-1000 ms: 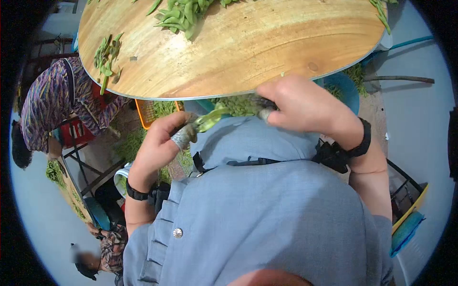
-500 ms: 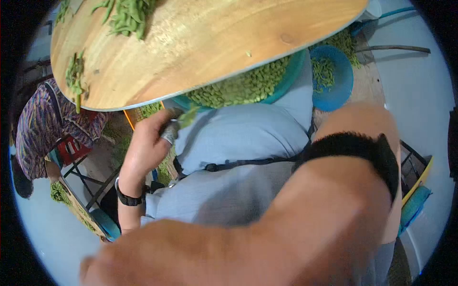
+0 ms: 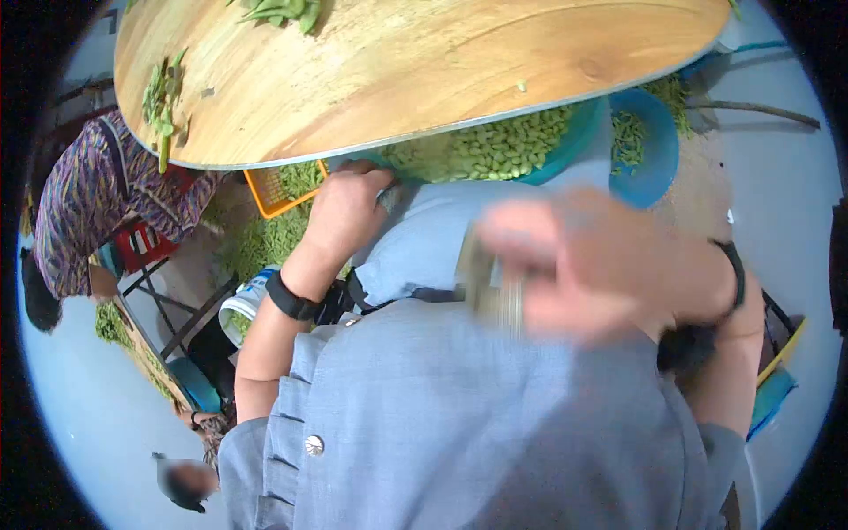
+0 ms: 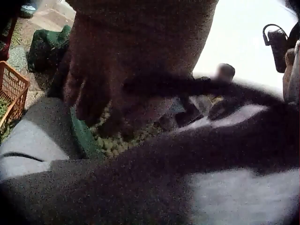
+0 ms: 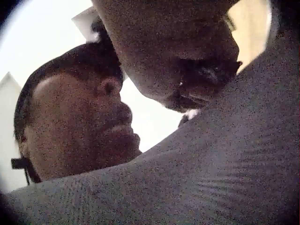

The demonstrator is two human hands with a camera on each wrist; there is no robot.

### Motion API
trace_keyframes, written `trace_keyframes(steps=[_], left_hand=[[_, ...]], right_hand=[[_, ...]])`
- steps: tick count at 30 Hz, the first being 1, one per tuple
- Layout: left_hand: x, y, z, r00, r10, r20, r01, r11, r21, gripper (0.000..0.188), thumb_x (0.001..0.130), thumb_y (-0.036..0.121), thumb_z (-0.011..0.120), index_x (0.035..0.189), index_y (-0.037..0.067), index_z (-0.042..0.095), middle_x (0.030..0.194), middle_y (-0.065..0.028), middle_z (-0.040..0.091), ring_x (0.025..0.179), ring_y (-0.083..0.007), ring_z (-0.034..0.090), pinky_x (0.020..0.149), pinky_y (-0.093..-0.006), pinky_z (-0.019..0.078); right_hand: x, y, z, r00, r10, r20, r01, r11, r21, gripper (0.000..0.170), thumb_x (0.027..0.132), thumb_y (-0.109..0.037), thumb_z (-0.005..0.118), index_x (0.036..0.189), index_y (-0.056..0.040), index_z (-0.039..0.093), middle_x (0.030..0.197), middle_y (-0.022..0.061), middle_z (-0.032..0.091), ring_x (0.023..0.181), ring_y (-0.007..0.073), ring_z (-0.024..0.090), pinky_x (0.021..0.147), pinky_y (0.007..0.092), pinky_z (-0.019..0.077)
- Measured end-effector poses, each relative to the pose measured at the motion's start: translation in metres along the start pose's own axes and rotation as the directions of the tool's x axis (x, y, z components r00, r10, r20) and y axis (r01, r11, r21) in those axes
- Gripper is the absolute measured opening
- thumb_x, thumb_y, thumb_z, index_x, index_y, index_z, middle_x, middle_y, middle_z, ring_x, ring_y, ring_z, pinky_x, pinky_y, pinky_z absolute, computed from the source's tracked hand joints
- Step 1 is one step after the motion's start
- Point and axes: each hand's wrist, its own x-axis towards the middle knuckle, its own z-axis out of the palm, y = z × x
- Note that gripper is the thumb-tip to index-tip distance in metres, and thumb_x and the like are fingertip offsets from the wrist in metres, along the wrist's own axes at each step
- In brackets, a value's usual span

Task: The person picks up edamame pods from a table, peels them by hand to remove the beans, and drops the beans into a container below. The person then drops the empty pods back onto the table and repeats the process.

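Note:
My left hand (image 3: pixel 349 208), with a silvery wrap on its thumb, is at the near left rim of a teal basin (image 3: pixel 583 132). Its fingertips are hidden, and I cannot tell what they hold. Shelled green beans (image 3: pixel 512 146) fill the basin, which sits at my lap, partly under the round wooden table (image 3: pixel 424 79). Blurred by motion, my right hand (image 3: pixel 583 265) is above my blue-grey shirt, fingers bent and tips wrapped. In the right wrist view, that hand (image 5: pixel 183 61) is close over the cloth with a dark covering at its fingertips.
Green pods (image 3: pixel 283 11) lie on the table, with a small bunch (image 3: pixel 159 102) at its left. A blue basin (image 3: pixel 649 163) stands on the right, an orange basket (image 3: pixel 287 199) and a white bucket (image 3: pixel 243 309) on the left. A person in a patterned top (image 3: pixel 84 203) bends over at the left.
My right arm swung across low in front of the camera, then came back above my shirt. The left hand moved up and right to the basin's rim; the pod seen in it earlier no longer shows.

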Motion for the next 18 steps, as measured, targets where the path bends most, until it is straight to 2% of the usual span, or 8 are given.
trace_keyframes(steps=[1, 2, 3, 6, 10, 13, 15, 18], left_hand=[[0.006, -0.002, 0.007, 0.997, -0.03, 0.065, 0.022, 0.992, 0.127, 0.023, 0.074, 0.012, 0.061, 0.094, 0.004, 0.065, 0.092, -0.0212, 0.063, 0.09, -0.0384, 0.06, 0.078, -0.0459, 0.0492], [0.011, -0.003, 0.011, 0.99, -0.071, 0.123, 0.037, 0.965, 0.26, 0.023, 0.077, 0.017, 0.062, 0.095, 0.003, 0.064, 0.093, -0.0231, 0.062, 0.09, -0.0404, 0.059, 0.079, -0.0465, 0.0487], [0.02, -0.001, 0.013, 0.986, -0.098, 0.136, 0.06, 0.964, 0.259, 0.027, 0.075, 0.019, 0.064, 0.097, 0.003, 0.062, 0.1, -0.024, 0.061, 0.098, -0.0409, 0.057, 0.086, -0.0473, 0.0461], [0.034, -0.015, 0.036, 0.994, 0.108, 0.028, -0.109, 0.883, 0.457, 0.04, 0.073, 0.02, 0.066, 0.107, 0.001, 0.057, 0.114, -0.0265, 0.055, 0.109, -0.0424, 0.051, 0.096, -0.0473, 0.0411], [0.05, -0.013, 0.037, 0.987, 0.152, 0.052, -0.16, 0.898, 0.409, 0.055, 0.072, 0.021, 0.068, 0.119, -0.001, 0.05, 0.127, -0.0283, 0.047, 0.121, -0.0434, 0.044, 0.102, -0.0476, 0.0362], [0.064, -0.002, 0.043, 0.976, 0.095, 0.194, -0.171, 0.89, 0.423, 0.07, 0.072, 0.019, 0.068, 0.132, -0.002, 0.038, 0.133, -0.0307, 0.041, 0.126, -0.045, 0.038, 0.105, -0.0472, 0.0342], [0.069, 0.009, 0.048, 0.98, 0.081, 0.183, -0.109, 0.983, 0.149, 0.079, 0.072, 0.017, 0.067, 0.139, -0.001, 0.028, 0.135, -0.0319, 0.037, 0.127, -0.0466, 0.035, 0.106, -0.048, 0.0326], [0.074, 0.011, 0.053, 0.974, 0.038, 0.224, -0.058, 0.995, 0.081, 0.08, 0.073, 0.015, 0.066, 0.14, 0.0, 0.024, 0.135, -0.0343, 0.035, 0.128, -0.0471, 0.034, 0.106, -0.0482, 0.0315]], right_hand=[[-0.001, 0.032, 0.003, 0.961, 0.018, -0.276, -0.074, 0.978, -0.195, 0.023, 0.073, -0.019, 0.059, 0.083, 0.0016, 0.059, 0.074, 0.0224, 0.06, 0.073, 0.0408, 0.061, 0.065, 0.0462, 0.0491], [0.0, 0.063, -0.004, 0.887, 0.289, -0.36, -0.358, 0.923, -0.14, 0.028, 0.073, -0.023, 0.061, 0.085, 0.0019, 0.061, 0.077, 0.0235, 0.062, 0.074, 0.0402, 0.062, 0.067, 0.0456, 0.0505], [-0.002, 0.094, -0.008, 0.836, 0.367, -0.408, -0.496, 0.823, -0.277, 0.035, 0.073, -0.029, 0.064, 0.089, 0.0017, 0.061, 0.078, 0.0234, 0.063, 0.076, 0.0398, 0.062, 0.068, 0.0454, 0.0513], [-0.008, 0.159, 0.011, 0.833, 0.346, -0.432, -0.536, 0.698, -0.475, 0.043, 0.073, -0.035, 0.066, 0.093, 0.0021, 0.06, 0.081, 0.0239, 0.063, 0.079, 0.0382, 0.063, 0.07, 0.0452, 0.0515], [0.005, 0.177, 0.034, 0.834, 0.347, -0.429, -0.538, 0.683, -0.494, 0.048, 0.07, -0.035, 0.071, 0.096, 0.0041, 0.06, 0.088, 0.0235, 0.064, 0.084, 0.0374, 0.063, 0.073, 0.0452, 0.051], [0.019, 0.179, 0.036, 0.848, 0.409, -0.336, -0.528, 0.694, -0.489, 0.054, 0.069, -0.036, 0.072, 0.102, 0.0059, 0.061, 0.094, 0.0246, 0.063, 0.089, 0.0375, 0.063, 0.076, 0.0448, 0.0515], [0.028, 0.179, 0.037, 0.835, 0.443, -0.326, -0.55, 0.694, -0.465, 0.056, 0.069, -0.036, 0.072, 0.103, 0.0064, 0.06, 0.097, 0.0253, 0.062, 0.091, 0.0367, 0.063, 0.078, 0.0438, 0.0517], [0.042, 0.184, 0.039, 0.797, 0.495, -0.346, -0.602, 0.7, -0.384, 0.062, 0.067, -0.037, 0.072, 0.108, 0.0078, 0.057, 0.104, 0.0268, 0.061, 0.096, 0.0357, 0.062, 0.082, 0.0419, 0.0514]])
